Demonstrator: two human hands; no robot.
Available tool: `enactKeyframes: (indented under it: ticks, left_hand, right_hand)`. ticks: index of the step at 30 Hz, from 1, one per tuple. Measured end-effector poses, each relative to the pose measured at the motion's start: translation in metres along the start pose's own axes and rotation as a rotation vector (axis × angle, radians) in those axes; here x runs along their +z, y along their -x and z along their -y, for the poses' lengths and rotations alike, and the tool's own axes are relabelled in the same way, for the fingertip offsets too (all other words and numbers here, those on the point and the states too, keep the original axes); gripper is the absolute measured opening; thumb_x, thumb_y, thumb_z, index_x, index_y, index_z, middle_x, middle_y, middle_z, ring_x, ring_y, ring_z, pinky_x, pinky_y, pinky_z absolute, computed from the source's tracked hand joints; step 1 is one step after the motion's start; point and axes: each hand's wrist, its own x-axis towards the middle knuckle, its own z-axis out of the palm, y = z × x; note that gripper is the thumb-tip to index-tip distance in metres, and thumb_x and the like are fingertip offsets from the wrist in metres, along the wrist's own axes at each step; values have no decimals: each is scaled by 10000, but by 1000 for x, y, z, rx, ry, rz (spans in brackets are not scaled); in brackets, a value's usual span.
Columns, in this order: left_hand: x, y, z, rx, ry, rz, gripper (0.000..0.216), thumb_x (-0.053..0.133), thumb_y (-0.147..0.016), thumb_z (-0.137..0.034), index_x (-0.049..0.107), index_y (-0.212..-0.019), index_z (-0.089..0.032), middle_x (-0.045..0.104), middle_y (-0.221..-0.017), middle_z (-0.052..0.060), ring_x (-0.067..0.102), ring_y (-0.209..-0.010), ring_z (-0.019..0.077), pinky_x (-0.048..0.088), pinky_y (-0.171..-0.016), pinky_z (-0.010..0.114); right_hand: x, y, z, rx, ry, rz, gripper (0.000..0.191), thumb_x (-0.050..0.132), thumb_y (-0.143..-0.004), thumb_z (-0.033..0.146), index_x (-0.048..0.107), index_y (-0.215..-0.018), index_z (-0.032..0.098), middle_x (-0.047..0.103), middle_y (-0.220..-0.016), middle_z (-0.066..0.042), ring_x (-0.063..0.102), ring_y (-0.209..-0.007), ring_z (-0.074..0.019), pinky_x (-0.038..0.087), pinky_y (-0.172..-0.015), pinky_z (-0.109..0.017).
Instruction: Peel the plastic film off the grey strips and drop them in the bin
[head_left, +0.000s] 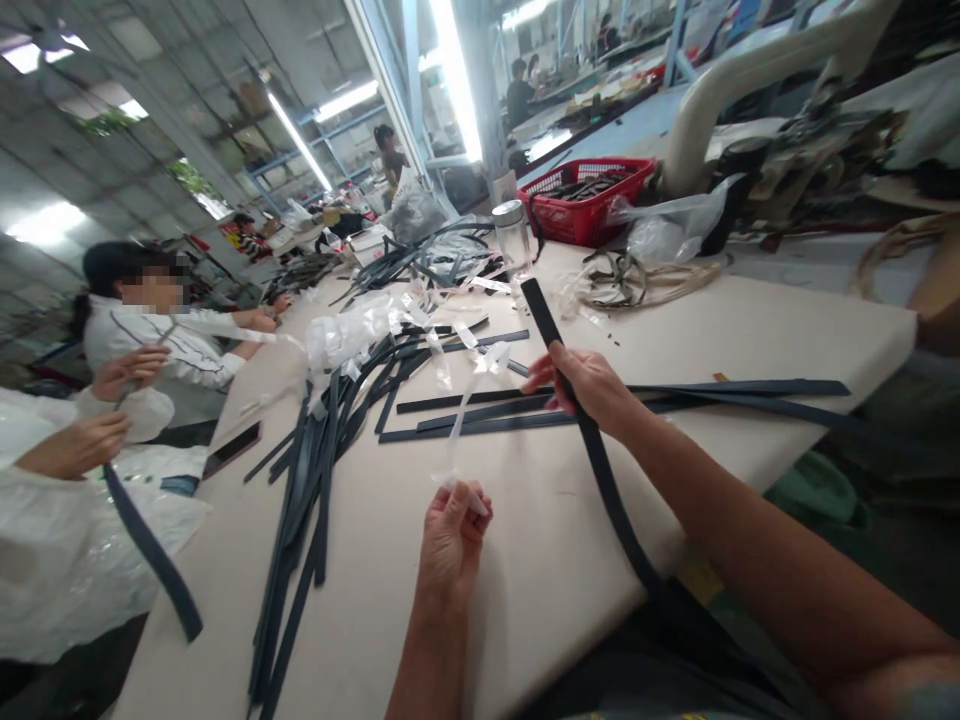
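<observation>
Both hands hold things: right hand [589,385] strap [559,345], left hand [450,540] film [461,420].

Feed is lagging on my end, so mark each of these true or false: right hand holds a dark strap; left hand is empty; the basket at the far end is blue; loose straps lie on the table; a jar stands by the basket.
1. The right hand holds a dark strap. True.
2. The left hand is empty. False: it pinches a clear film strip.
3. The basket is blue. False: it is red.
4. Loose straps lie on the table. True.
5. A jar stands by the basket. True.
</observation>
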Motion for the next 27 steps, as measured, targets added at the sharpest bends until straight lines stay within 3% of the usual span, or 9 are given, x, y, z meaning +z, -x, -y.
enactKeyframes:
  ticks: [2,5,9,17,27]
  left_hand:
    - [0,-3,0,-22,80,-100,331,929,-553,-247,665,-721,-138,706,-736,16,672,-612,126,574,-554,199]
    - [1,-4,1,-32,155,-169,172,832,-713,-179,672,-753,-129,729,-797,47,695,-639,148,593,-552,222]
    - [4,-2,3,-15,166,-133,143,815,-738,-193,691,-768,-127,736,-792,46,700,-649,148,602,-587,221]
    - [9,2,8,-15,123,-82,297,914,-583,-221,696,-761,-127,738,-767,36,697,-634,147,589,-567,201]
    - [10,3,0,4,173,-118,121,802,-743,-143,687,-763,-112,735,-751,43,696,-612,140,590,-560,198]
  right_hand:
    - [1,37,5,67,181,220,604,452,-919,657,658,-689,138,697,-648,-68,435,-343,-68,496,-468,-233]
    - [10,96,2,180,479,473,538,364,-971,497,648,-651,171,669,-608,-41,505,-408,-112,389,-441,-233]
    - [25,143,-13,161,751,562,500,316,-958,368,661,-642,189,658,-612,-44,604,-595,-168,389,-599,-271]
    - [38,143,-14,239,705,561,500,338,-966,375,659,-630,190,678,-593,-30,602,-550,-154,386,-584,-245]
    - [41,150,-15,392,486,585,493,337,-964,366,649,-645,159,693,-612,-40,500,-361,-91,358,-394,-173]
